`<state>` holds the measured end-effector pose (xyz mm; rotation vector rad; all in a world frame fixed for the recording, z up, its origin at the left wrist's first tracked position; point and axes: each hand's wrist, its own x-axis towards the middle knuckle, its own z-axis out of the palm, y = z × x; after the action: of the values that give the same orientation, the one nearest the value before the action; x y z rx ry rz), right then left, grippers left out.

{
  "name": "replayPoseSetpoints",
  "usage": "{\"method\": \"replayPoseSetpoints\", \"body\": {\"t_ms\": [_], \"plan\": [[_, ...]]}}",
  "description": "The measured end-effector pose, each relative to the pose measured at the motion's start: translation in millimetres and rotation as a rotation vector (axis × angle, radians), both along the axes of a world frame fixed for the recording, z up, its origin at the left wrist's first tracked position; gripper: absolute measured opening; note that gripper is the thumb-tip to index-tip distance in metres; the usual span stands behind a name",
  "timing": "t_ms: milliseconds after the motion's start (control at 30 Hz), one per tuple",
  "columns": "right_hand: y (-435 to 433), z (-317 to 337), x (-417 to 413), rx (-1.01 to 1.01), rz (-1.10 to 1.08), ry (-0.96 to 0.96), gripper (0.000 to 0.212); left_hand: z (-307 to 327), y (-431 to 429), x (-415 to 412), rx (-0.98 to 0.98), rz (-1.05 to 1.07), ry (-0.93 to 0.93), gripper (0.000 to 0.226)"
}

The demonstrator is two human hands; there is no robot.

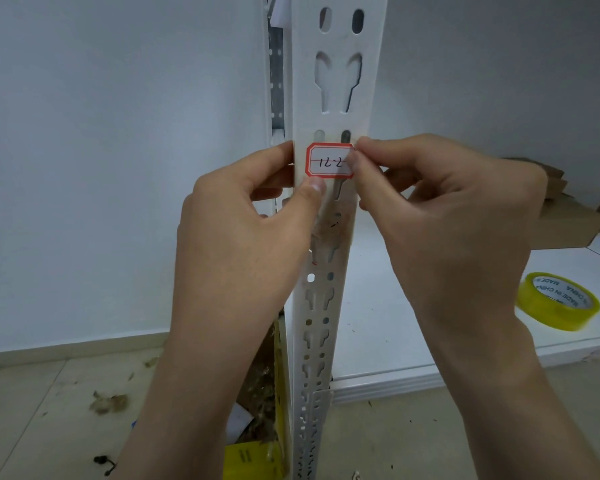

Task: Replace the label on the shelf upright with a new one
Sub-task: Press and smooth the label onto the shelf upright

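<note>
A white slotted shelf upright (336, 81) runs down the middle of the view. A small white label with a red border and handwritten marks (329, 161) lies flat against it. My left hand (243, 230) touches the label's lower left corner with the thumb, its fingers wrapped behind the upright's left edge. My right hand (451, 216) pinches the label's right edge between thumb and forefinger. Below the label a brownish patch of residue (329, 230) marks the upright.
A yellow roll of tape (558, 301) lies on the white shelf board (388, 327) at the right. Cardboard pieces (561, 216) sit behind it. A yellow box (253, 455) and debris lie on the tiled floor (49, 410) beside the upright's foot.
</note>
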<state>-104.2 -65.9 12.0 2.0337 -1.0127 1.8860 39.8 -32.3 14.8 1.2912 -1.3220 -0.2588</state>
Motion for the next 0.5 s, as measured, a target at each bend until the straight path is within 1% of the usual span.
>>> {"method": "replayPoseSetpoints", "body": {"t_ms": [167,400,500], "plan": [[1.2,1.0,5.9,0.029,-0.044,-0.044,0.018,-0.9,0.1,0.5,-0.003,0.002,-0.005,0.035],[-0.4,0.6,9.8,0.066,-0.021,-0.065,0.018,-1.4,-0.5,0.5,-0.02,0.013,-0.003,0.034],[-0.5,0.7,10.0,0.051,-0.026,-0.064,0.014,-1.4,-0.6,0.6,-0.023,0.014,-0.001,0.034]]}}
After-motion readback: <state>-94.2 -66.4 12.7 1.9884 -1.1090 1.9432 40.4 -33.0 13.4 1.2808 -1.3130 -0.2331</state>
